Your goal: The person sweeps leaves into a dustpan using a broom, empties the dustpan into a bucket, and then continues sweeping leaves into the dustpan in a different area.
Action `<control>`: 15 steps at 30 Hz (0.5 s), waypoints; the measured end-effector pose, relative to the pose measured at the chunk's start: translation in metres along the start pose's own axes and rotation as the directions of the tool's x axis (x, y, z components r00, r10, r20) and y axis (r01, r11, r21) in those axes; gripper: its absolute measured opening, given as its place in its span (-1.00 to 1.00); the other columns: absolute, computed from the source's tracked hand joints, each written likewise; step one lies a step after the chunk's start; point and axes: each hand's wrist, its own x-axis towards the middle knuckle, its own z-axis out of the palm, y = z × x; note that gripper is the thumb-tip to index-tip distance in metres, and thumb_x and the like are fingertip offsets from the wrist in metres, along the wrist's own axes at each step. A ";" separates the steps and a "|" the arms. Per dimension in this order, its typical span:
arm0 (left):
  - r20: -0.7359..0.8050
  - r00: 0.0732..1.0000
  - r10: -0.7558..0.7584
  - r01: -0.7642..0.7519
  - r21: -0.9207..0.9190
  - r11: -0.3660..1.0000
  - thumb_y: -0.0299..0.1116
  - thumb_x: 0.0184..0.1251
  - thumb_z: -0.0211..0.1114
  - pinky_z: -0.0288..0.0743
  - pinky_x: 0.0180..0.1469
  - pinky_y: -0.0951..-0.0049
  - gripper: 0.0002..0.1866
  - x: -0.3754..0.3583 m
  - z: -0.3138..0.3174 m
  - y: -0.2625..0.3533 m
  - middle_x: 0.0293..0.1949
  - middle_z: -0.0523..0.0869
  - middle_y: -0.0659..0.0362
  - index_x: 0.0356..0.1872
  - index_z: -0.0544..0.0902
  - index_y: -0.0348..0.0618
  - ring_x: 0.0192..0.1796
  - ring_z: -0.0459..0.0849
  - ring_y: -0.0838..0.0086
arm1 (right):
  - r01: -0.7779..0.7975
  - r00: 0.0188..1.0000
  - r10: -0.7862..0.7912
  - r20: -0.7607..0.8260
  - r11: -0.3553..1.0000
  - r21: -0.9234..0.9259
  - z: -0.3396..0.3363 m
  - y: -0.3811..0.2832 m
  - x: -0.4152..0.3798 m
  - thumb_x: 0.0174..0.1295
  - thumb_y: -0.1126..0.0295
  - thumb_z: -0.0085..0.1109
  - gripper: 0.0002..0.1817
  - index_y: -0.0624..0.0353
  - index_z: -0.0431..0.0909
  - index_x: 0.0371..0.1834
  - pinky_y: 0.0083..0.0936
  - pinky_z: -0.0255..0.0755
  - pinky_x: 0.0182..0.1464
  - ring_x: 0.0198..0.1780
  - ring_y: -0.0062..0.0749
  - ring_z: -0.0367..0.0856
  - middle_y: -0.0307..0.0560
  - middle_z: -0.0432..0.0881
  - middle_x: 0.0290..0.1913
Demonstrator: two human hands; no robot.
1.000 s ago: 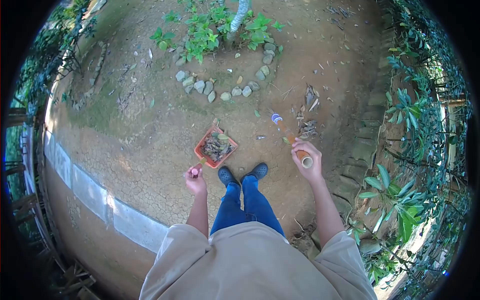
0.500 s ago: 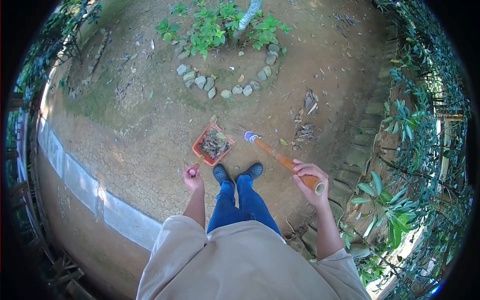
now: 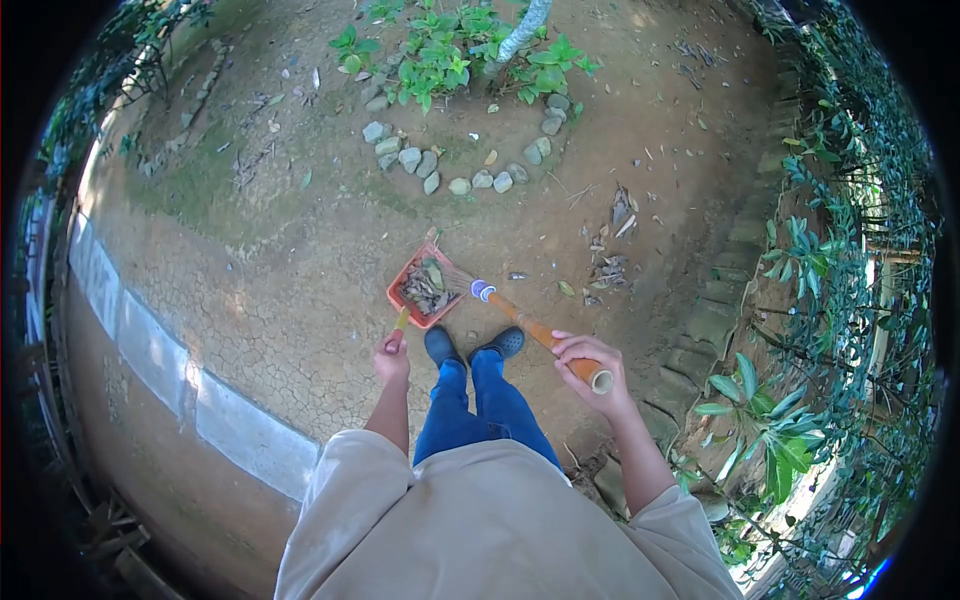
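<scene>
My left hand (image 3: 392, 358) is closed round the handle of an orange-red dustpan (image 3: 431, 319), which rests on the dirt in front of my feet. Dry brown leaves (image 3: 424, 287) and a greener one lie inside the pan. In my right hand (image 3: 592, 372) is a broom (image 3: 525, 321) with a thick bamboo-like handle and a purple-and-white binding. The broom's thin bristles reach the right side of the dustpan, over the leaves near its rim. My fingers wrap the handle close to its hollow top end.
Small leaf piles (image 3: 609, 268) lie on the ground to the right. A curve of stones (image 3: 460, 186) borders a leafy plant and a pale trunk (image 3: 524, 30) ahead. Concrete edging (image 3: 155, 345) runs along the left. Shrubs (image 3: 790, 430) and a row of tiles line the right.
My right hand and the broom have moved left, bringing the bristles from beside the dustpan onto its right side. My left hand and the dustpan have hardly moved.
</scene>
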 end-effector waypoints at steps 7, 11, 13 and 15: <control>-0.057 0.997 0.051 -0.052 -0.020 0.998 -0.32 0.22 0.53 0.59 0.14 0.23 -0.61 0.008 -0.006 -0.007 -0.05 0.81 0.02 0.08 0.73 -0.06 0.02 0.78 0.21 | -0.015 0.984 0.013 -0.176 1.000 -0.011 -0.017 -0.035 -0.010 0.07 0.72 0.38 -0.84 0.26 0.64 -0.34 -0.23 0.58 0.22 0.14 -0.05 0.74 -0.01 0.76 -0.15; -0.079 0.994 0.072 -0.066 0.072 0.995 -0.33 0.20 0.53 0.60 0.12 0.21 -0.62 0.002 -0.025 0.009 -0.09 0.82 0.03 0.07 0.74 -0.03 0.00 0.78 0.18 | -0.005 0.981 -0.007 -0.193 0.998 -0.061 -0.015 -0.032 -0.007 0.06 0.72 0.38 -0.83 0.26 0.64 -0.34 -0.23 0.57 0.22 0.14 -0.03 0.74 0.00 0.76 -0.15; -0.089 0.992 0.088 -0.078 0.106 0.991 -0.33 0.20 0.53 0.60 0.11 0.20 -0.62 0.005 -0.033 0.009 -0.09 0.82 0.03 0.06 0.74 -0.01 -0.01 0.78 0.17 | -0.003 0.982 -0.014 -0.190 0.996 -0.089 -0.009 -0.029 -0.006 0.06 0.71 0.39 -0.84 0.26 0.64 -0.34 -0.23 0.57 0.21 0.14 -0.04 0.74 0.00 0.76 -0.15; -0.099 0.989 0.108 -0.096 0.121 0.988 -0.32 0.19 0.53 0.60 0.10 0.19 -0.62 0.016 -0.035 -0.001 -0.09 0.82 0.02 0.06 0.74 0.01 -0.01 0.78 0.15 | 0.005 0.982 -0.025 -0.188 0.994 -0.109 -0.004 -0.024 -0.006 0.06 0.71 0.39 -0.84 0.26 0.64 -0.35 -0.23 0.58 0.21 0.14 -0.04 0.74 0.00 0.76 -0.15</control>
